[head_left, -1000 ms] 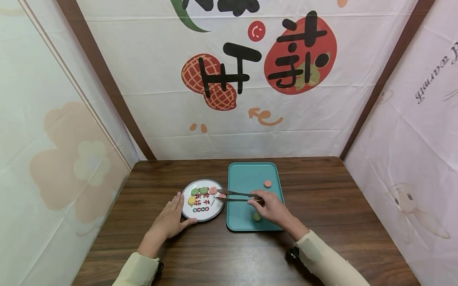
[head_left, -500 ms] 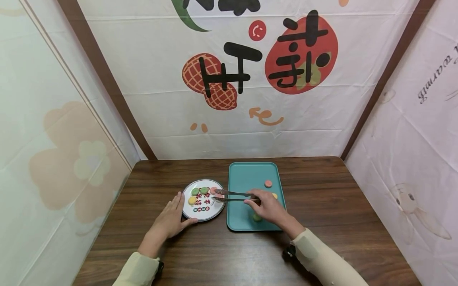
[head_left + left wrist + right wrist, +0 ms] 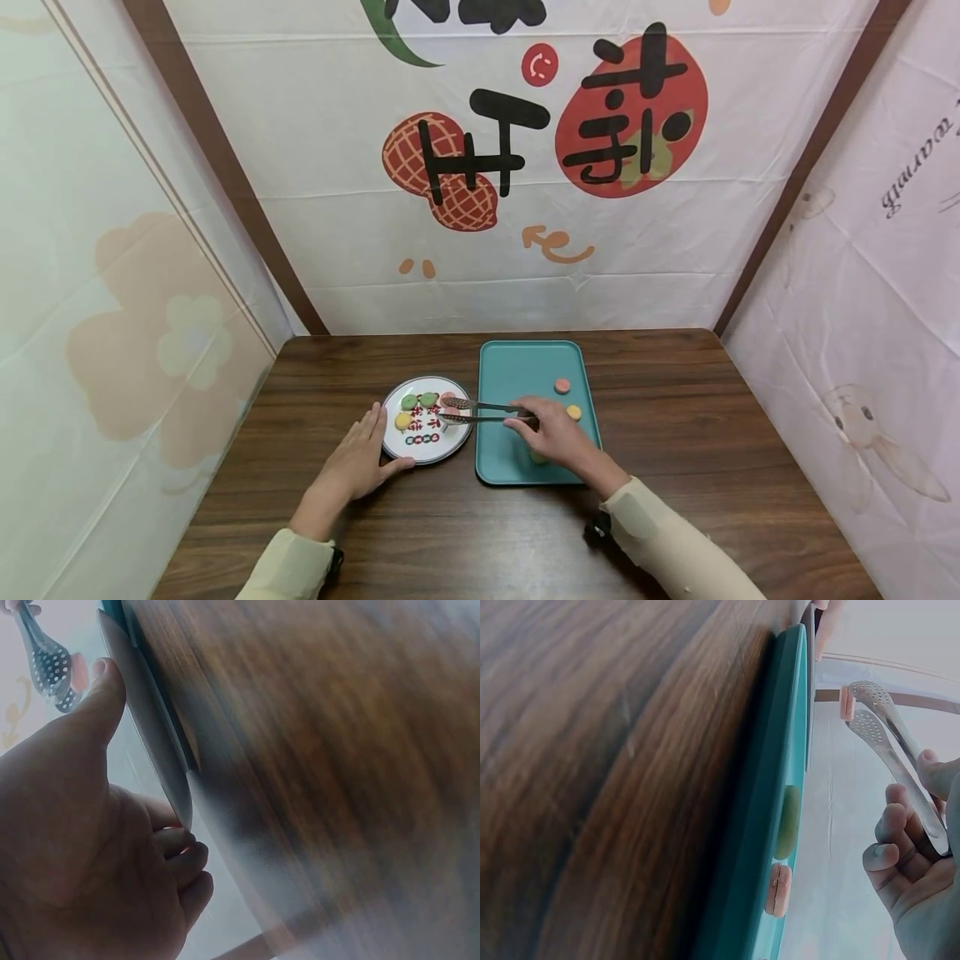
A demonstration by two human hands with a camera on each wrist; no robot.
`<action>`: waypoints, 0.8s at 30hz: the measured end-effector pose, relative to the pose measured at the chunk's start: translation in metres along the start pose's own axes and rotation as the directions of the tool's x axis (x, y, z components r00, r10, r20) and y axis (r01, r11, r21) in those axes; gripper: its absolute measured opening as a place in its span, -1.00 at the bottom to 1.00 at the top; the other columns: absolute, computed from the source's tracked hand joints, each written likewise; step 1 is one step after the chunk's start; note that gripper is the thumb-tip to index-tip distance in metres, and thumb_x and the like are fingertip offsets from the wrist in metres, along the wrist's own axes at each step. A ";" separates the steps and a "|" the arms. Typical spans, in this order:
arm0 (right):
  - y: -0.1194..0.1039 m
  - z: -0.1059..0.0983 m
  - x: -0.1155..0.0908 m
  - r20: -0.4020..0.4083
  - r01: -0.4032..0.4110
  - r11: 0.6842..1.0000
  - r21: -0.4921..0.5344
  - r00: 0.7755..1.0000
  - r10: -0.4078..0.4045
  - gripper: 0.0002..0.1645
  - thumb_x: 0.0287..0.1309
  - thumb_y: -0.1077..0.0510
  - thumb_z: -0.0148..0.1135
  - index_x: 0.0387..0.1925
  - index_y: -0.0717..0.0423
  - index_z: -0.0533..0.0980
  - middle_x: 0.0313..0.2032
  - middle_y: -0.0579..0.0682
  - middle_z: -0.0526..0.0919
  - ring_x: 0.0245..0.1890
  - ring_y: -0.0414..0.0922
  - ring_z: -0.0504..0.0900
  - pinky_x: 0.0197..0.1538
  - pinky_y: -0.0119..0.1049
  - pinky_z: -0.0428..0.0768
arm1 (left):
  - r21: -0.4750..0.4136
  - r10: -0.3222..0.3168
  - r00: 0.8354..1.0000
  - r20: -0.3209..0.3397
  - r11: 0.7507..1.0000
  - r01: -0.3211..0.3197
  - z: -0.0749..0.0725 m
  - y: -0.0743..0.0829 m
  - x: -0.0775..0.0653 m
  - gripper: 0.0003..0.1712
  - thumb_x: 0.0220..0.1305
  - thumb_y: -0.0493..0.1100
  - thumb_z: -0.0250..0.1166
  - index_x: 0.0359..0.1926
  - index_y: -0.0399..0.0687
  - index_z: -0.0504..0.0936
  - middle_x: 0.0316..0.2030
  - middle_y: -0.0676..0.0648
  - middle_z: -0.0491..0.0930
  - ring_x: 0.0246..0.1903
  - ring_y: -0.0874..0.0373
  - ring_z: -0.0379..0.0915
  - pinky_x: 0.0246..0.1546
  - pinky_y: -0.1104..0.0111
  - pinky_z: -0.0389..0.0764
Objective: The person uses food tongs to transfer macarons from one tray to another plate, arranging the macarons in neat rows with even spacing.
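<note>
My right hand [image 3: 558, 429] holds metal tongs [image 3: 487, 412] with perforated tips, reaching left over the white plate [image 3: 423, 454]. At the tips is a pink macaron [image 3: 847, 703], which the right wrist view shows raised off the plate's level. Another pink macaron [image 3: 447, 397] lies on the plate, partly behind the upper tip. Two green macarons [image 3: 417, 401] and a yellow one [image 3: 403, 421] also sit there. My left hand [image 3: 356, 458] rests at the plate's left rim, fingers extended, thumb along the near edge. Its fingertips meet the rim in the left wrist view.
Right beside the plate lies a teal tray [image 3: 517, 362]. On it are a pink macaron [image 3: 562, 386], a yellow macaron [image 3: 573, 412] and a green macaron [image 3: 537, 457] partly hidden by my right hand. Printed cloth [image 3: 480, 292] hangs behind the wooden table [image 3: 675, 400].
My right hand and the tongs have shifted left, the tips reaching farther over the plate. The tray's yellow macaron has come into view behind the hand. My left hand has stayed put.
</note>
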State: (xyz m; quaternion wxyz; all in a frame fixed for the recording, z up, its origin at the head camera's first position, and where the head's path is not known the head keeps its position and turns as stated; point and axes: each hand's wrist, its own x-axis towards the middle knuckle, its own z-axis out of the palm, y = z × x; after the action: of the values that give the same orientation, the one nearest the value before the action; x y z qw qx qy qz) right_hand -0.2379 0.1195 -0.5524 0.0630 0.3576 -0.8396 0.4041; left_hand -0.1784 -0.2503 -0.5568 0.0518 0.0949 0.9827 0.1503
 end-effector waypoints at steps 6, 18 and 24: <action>-0.001 0.003 0.003 0.016 -0.022 1.000 -0.013 1.000 0.022 -0.60 0.55 -0.01 0.31 0.13 0.24 0.69 -0.37 -0.24 0.61 -0.52 -0.33 0.48 -0.45 -0.35 0.58 | 0.008 0.001 1.000 -0.002 1.000 -0.001 0.002 -0.002 0.001 0.34 0.40 0.46 0.29 0.65 -0.51 -0.04 0.65 -0.49 -0.08 0.62 -0.43 -0.04 0.64 -0.18 0.07; -0.001 0.009 0.009 0.052 -0.056 0.998 0.002 0.997 0.056 -0.58 0.56 -0.02 0.29 0.16 0.23 0.67 -0.34 -0.22 0.63 -0.52 -0.31 0.48 -0.44 -0.33 0.57 | 0.015 0.002 1.000 -0.003 1.000 -0.002 0.001 -0.002 0.001 0.32 0.42 0.44 0.29 0.65 -0.52 -0.03 0.65 -0.50 -0.07 0.62 -0.42 -0.04 0.63 -0.19 0.07; 0.000 0.012 0.011 0.065 -0.063 0.998 -0.004 0.996 0.063 -0.59 0.56 -0.04 0.28 0.14 0.20 0.68 -0.37 -0.24 0.62 -0.53 -0.30 0.47 -0.44 -0.34 0.55 | 0.016 0.001 1.000 0.001 1.000 -0.001 0.001 -0.001 0.000 0.32 0.42 0.45 0.29 0.65 -0.51 -0.03 0.65 -0.50 -0.08 0.62 -0.42 -0.04 0.64 -0.19 0.07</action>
State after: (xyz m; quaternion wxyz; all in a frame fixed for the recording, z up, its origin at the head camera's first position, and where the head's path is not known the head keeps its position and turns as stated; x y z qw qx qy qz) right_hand -0.2437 0.1050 -0.5561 0.0234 0.3439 -0.8524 0.3932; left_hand -0.1789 -0.2511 -0.5584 0.0514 0.0957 0.9838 0.1426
